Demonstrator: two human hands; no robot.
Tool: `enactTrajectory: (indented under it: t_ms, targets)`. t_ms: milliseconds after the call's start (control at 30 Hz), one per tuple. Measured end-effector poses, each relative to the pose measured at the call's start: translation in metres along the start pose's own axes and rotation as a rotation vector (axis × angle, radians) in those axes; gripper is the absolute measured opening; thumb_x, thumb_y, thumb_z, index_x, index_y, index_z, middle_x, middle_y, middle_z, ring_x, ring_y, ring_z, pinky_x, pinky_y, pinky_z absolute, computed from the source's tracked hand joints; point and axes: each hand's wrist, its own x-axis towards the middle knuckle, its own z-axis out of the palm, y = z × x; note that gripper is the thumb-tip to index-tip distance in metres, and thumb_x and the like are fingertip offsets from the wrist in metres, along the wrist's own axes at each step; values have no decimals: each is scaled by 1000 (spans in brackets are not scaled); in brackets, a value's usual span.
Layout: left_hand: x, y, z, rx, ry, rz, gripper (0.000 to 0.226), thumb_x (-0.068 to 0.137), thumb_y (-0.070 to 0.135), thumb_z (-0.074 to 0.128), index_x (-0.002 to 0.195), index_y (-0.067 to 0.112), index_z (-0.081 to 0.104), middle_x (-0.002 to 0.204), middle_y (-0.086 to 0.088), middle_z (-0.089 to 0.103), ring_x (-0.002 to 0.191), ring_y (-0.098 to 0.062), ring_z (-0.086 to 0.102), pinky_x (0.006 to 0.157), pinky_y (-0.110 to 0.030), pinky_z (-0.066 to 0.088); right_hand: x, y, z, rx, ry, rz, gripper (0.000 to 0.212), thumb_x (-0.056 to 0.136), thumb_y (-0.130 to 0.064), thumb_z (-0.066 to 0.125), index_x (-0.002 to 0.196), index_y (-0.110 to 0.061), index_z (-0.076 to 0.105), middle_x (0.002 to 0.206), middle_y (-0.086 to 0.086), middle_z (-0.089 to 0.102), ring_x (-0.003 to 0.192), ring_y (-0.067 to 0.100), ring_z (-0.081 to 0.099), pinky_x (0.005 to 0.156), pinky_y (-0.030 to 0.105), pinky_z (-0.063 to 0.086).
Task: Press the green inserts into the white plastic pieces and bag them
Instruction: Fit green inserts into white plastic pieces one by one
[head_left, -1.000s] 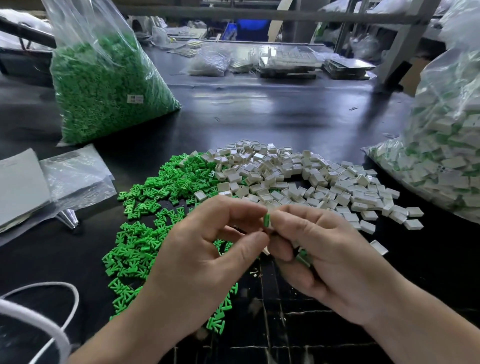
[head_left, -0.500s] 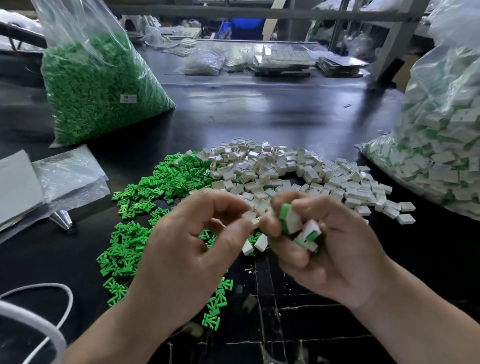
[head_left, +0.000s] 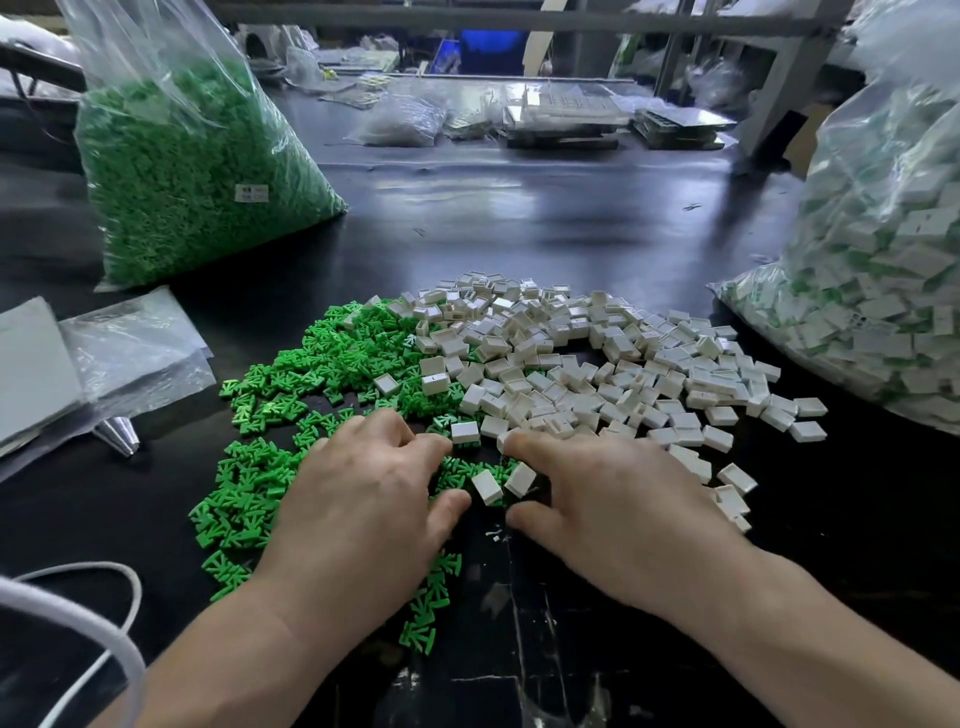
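- Black worktable (head_left: 519, 218) carries everything, and we work near its front with both hands low over the parts.
- Our left hand (head_left: 358, 499) lies palm down on the green inserts (head_left: 322, 353), fingers loosely spread, pinching nothing that we can see.
- Our right hand (head_left: 608, 499) lies the same way, fingers stretched forward, with the fingertips at the near fringe of the white plastic pieces (head_left: 597, 364). What sits under either palm is hidden.
- Two loose white pieces (head_left: 487, 486) lie tilted in the gap between our thumbs, one just beside each.
- We judge that the next pick turns on this split: inserts lie under and left of the left hand, white pieces ahead and right of the right hand, so each hand is nearer its own pile.
- Well ahead of the left hand stands the bulk bag of inserts (head_left: 197, 171).
- Well to the right of the right hand slumps the bag of assembled pieces (head_left: 883, 291), probably where finished ones go.
- Flat clear bags (head_left: 135, 343) lie well left of the left hand.
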Motion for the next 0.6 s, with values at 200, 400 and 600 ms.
enactTrajectory:
  t_ms: [200,400,600]
  targets:
    - [3,2,0,35,-9,51,36,90,57,46,118,40,59,104,15,50,101,-10,48,87,-31,37,2,-2,2,-92,-3,-32,30,95,-56,50,112,-32,54,96,-8,60,92,20,54,65,33,33]
    - [3,1,1,32,53,121,15,86,41,58,94,32,68,87,11,58,82,-16,57,74,-37,47,-2,7,0,177,83,-20,15,91,-41,56,104,-34,60,73,-9,59,63,5,53,54,20,41]
    - [5,-1,3,21,98,135,21,93,32,46,92,25,65,81,9,56,74,-15,53,69,-34,45,4,7,-10,1225,-179,242,22,89,-10,59,87,-26,73,64,4,63,42,13,44,34,19,31]
